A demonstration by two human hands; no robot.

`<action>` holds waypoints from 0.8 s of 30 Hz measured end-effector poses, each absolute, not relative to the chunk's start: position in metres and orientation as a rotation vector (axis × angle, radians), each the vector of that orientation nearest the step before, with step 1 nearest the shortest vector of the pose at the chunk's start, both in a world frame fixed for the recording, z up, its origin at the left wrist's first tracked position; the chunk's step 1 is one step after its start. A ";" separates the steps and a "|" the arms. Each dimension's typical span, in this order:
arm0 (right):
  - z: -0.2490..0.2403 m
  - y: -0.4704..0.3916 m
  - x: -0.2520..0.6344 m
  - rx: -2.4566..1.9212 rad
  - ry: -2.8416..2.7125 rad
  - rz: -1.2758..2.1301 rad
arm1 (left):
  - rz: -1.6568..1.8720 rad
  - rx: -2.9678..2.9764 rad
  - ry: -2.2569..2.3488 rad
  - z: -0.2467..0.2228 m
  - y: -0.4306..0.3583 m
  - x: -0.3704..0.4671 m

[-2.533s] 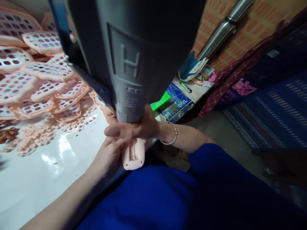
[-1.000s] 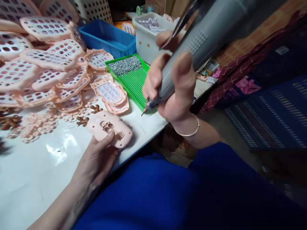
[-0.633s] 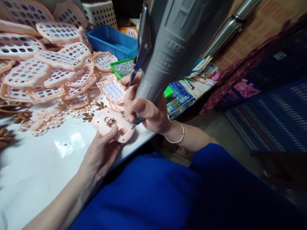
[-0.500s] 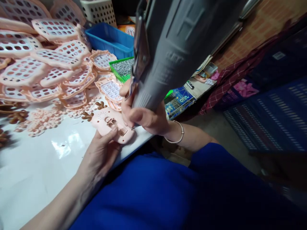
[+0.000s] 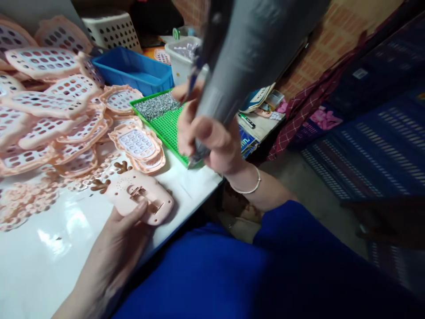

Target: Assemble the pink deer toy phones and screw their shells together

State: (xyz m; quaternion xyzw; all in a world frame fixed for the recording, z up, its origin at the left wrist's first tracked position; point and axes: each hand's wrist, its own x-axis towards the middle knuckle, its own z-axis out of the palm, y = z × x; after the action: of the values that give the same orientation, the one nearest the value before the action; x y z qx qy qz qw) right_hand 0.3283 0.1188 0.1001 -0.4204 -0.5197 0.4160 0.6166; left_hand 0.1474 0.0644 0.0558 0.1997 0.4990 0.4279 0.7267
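Observation:
My left hand (image 5: 122, 235) grips a pink plastic casing (image 5: 126, 190) with brown antlers and an open battery compartment, near the table edge. My thumb lies on the compartment. My right hand (image 5: 215, 137) is wrapped round the lower end of a large grey power screwdriver (image 5: 245, 66). The tool's tip is apart from the casing, over the near corner of a green perforated tray (image 5: 169, 128). Small silvery screws (image 5: 156, 106) lie heaped in the tray's far part.
Pink casings with perforated panels (image 5: 56, 97) are piled at the left, beside small pink parts (image 5: 29, 199). Behind stand a blue bin (image 5: 133, 71), a white tub (image 5: 179, 62) and a white basket (image 5: 113, 33). Blue crates (image 5: 372, 155) stand at the right.
The screwdriver tip has moved away from the casing, rightward towards the green tray. The view has shifted, showing more of the tray and the white tub. My left hand still holds the casing.

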 end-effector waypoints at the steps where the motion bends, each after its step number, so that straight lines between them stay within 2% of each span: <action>1: 0.098 0.126 0.338 -0.941 -1.184 0.875 | 0.928 0.435 1.121 0.056 0.064 0.148; 6: 0.076 0.160 0.376 -1.035 -1.133 0.591 | 0.874 0.424 1.129 0.058 0.066 0.150; 19: 0.051 0.172 0.388 -1.021 -1.203 0.526 | 0.886 0.449 1.117 0.052 0.066 0.146; 24: 0.058 0.171 0.388 -1.062 -1.227 0.492 | 0.962 0.360 1.063 0.046 0.070 0.145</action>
State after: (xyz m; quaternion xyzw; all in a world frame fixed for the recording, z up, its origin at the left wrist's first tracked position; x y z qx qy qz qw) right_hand 0.3879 0.1705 0.0582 -0.4694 -0.5428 0.2177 0.6616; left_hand 0.1445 0.0696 0.0457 0.1641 0.4843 0.4382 0.7393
